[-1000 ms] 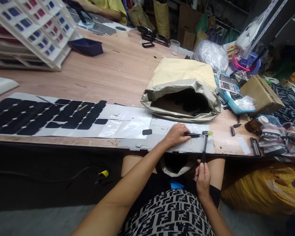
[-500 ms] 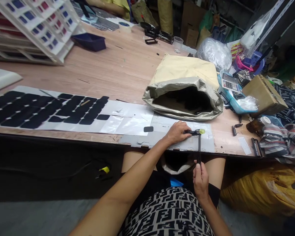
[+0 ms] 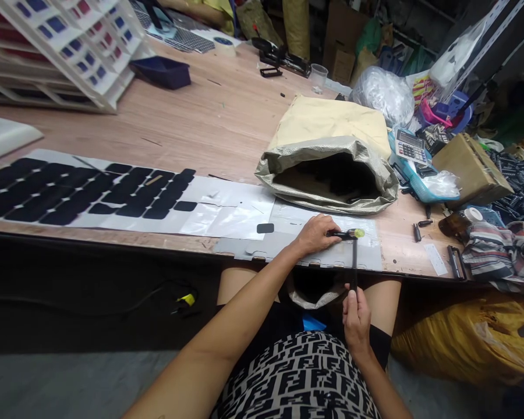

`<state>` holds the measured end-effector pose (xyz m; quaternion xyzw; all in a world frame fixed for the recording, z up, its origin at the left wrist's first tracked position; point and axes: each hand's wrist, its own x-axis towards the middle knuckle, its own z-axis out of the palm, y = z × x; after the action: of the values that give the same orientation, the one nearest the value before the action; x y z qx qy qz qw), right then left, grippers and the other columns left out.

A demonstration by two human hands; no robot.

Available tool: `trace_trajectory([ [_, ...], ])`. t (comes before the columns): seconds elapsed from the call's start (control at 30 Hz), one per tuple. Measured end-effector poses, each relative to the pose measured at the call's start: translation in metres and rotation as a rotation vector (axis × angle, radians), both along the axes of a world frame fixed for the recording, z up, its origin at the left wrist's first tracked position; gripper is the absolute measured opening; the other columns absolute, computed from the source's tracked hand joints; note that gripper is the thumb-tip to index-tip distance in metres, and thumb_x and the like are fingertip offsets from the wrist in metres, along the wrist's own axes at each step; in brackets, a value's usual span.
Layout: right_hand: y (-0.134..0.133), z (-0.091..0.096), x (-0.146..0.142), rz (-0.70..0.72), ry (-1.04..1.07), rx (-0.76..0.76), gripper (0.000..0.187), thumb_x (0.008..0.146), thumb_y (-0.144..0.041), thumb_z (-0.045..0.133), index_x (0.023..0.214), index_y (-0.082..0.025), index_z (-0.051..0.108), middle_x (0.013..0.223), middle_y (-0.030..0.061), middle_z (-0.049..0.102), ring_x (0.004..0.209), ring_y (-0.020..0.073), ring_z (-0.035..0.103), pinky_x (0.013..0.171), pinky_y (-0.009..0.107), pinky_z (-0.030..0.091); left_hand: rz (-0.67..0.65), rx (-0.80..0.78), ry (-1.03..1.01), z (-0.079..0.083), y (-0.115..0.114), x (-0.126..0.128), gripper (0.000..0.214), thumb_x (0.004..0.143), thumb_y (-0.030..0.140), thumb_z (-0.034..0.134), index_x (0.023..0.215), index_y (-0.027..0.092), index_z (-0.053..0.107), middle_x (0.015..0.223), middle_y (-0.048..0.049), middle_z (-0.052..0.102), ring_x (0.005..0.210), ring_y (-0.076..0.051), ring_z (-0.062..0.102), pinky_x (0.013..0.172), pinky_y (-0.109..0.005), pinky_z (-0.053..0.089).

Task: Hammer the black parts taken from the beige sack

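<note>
My right hand (image 3: pixel 357 320) is closed round the handle of a small hammer (image 3: pixel 354 262), below the table's front edge. The hammer's head has a yellow-green end and lies low over the grey sheet at the edge. My left hand (image 3: pixel 318 234) pinches a small black part (image 3: pixel 339 234) against that grey sheet (image 3: pixel 283 253). The part's far end meets the hammer head, or sits just beside it; I cannot tell whether they touch. Left of my left hand, a single black rounded piece (image 3: pixel 265 228) rests on the white sheet (image 3: pixel 227 215).
Behind my hands lies an open-mouthed sack (image 3: pixel 332 119). Rows of black rounded pieces (image 3: pixel 65 195) cover the sheet at left. A blue basket with a calculator (image 3: pixel 410 146), a brown jar (image 3: pixel 458 223) and a checked cloth (image 3: pixel 493 253) crowd the right. Another sack mouth (image 3: pixel 308 299) hangs between my knees.
The whole view has shifted very slightly. Both hands, the hammer and the black part keep nearly the same places.
</note>
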<state>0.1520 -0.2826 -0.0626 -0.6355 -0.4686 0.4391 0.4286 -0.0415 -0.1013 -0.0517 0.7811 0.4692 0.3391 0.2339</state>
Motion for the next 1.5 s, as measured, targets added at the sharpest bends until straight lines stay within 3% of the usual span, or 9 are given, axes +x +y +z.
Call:
trace_trajectory([
  [0.2, 0.006, 0.001, 0.002, -0.178, 0.178, -0.033, 0.048, 0.095, -0.062, 0.047, 0.112, -0.019, 0.059, 0.064, -0.0072, 0.046, 0.045, 0.0077, 0.038, 0.040, 0.021, 0.033, -0.016, 0.003, -0.017, -0.001, 0.000, -0.001, 0.019, 0.087, 0.037, 0.068, 0.094, 0.021, 0.074, 0.089, -0.0034, 0.068, 0.086, -0.020, 0.056, 0.084, -0.036, 0.043],
  [0.33, 0.009, -0.004, 0.001, -0.193, 0.316, -0.039, 0.045, 0.094, -0.061, 0.048, 0.109, -0.020, 0.057, 0.063, -0.0077, 0.047, 0.042, 0.0075, 0.038, 0.036, 0.020, 0.031, -0.033, 0.035, -0.043, -0.001, 0.002, -0.003, 0.032, 0.097, 0.042, 0.051, 0.089, 0.020, 0.072, 0.087, -0.0042, 0.068, 0.082, -0.019, 0.055, 0.084, -0.036, 0.042],
  [0.47, 0.010, -0.010, -0.001, -0.177, 0.354, -0.040, 0.045, 0.092, -0.063, 0.049, 0.107, -0.021, 0.056, 0.063, -0.0078, 0.048, 0.042, 0.0077, 0.039, 0.035, 0.019, 0.030, -0.044, 0.063, -0.096, 0.009, -0.006, -0.003, 0.030, 0.096, 0.043, 0.053, 0.088, 0.019, 0.070, 0.085, -0.0041, 0.067, 0.080, -0.018, 0.055, 0.083, -0.036, 0.043],
  [0.63, 0.010, -0.015, 0.002, -0.171, 0.373, -0.048, 0.045, 0.092, -0.064, 0.049, 0.107, -0.021, 0.055, 0.064, -0.0077, 0.048, 0.042, 0.0076, 0.040, 0.034, 0.018, 0.030, -0.110, 0.135, -0.096, 0.015, -0.057, -0.005, 0.024, 0.095, 0.039, 0.057, 0.090, 0.019, 0.069, 0.087, -0.0051, 0.067, 0.083, -0.019, 0.056, 0.081, -0.036, 0.045],
  [0.8, 0.010, -0.018, 0.002, -0.158, 0.384, -0.062, 0.047, 0.092, -0.065, 0.048, 0.106, -0.021, 0.054, 0.064, -0.0078, 0.048, 0.043, 0.0075, 0.041, 0.035, 0.018, 0.031, -0.119, 0.262, -0.022, -0.010, -0.115, -0.012, 0.016, 0.093, 0.034, 0.062, 0.101, 0.022, 0.070, 0.103, -0.0066, 0.068, 0.100, -0.022, 0.058, 0.094, -0.040, 0.047],
  [1.0, 0.011, -0.020, 0.001, -0.148, 0.383, -0.061, 0.047, 0.092, -0.066, 0.047, 0.106, -0.022, 0.052, 0.065, -0.0079, 0.048, 0.043, 0.0076, 0.041, 0.036, 0.018, 0.031, -0.055, 0.331, 0.101, -0.027, -0.130, -0.010, 0.019, 0.090, 0.023, 0.062, 0.104, 0.029, 0.073, 0.113, -0.0068, 0.067, 0.112, -0.025, 0.056, 0.105, -0.046, 0.044],
  [1.17, 0.011, -0.022, 0.002, -0.145, 0.377, -0.061, 0.047, 0.092, -0.067, 0.047, 0.105, -0.022, 0.052, 0.064, -0.0085, 0.046, 0.043, 0.0074, 0.040, 0.035, 0.018, 0.031, -0.019, 0.253, 0.015, 0.001, -0.095, 0.000, 0.019, 0.091, 0.030, 0.061, 0.104, 0.025, 0.072, 0.100, -0.0073, 0.068, 0.096, -0.023, 0.059, 0.091, -0.041, 0.048],
  [1.33, 0.009, -0.026, 0.005, -0.151, 0.384, -0.055, 0.048, 0.092, -0.067, 0.046, 0.106, -0.021, 0.053, 0.065, -0.0083, 0.047, 0.043, 0.0074, 0.040, 0.036, 0.018, 0.031, 0.223, 0.173, -0.047, 0.036, 0.008, 0.021, 0.024, 0.096, 0.032, 0.053, 0.102, 0.019, 0.072, 0.094, -0.0071, 0.070, 0.091, -0.022, 0.060, 0.091, -0.040, 0.047],
  [1.5, 0.007, -0.027, 0.008, -0.145, 0.363, -0.068, 0.049, 0.093, -0.067, 0.046, 0.105, -0.021, 0.055, 0.065, -0.0076, 0.047, 0.044, 0.0071, 0.039, 0.036, 0.018, 0.031, 0.359, -0.140, 0.152, 0.045, 0.095, 0.047, 0.024, 0.086, 0.029, 0.061, 0.102, 0.018, 0.076, 0.103, -0.0121, 0.072, 0.100, -0.029, 0.064, 0.085, -0.039, 0.051],
])
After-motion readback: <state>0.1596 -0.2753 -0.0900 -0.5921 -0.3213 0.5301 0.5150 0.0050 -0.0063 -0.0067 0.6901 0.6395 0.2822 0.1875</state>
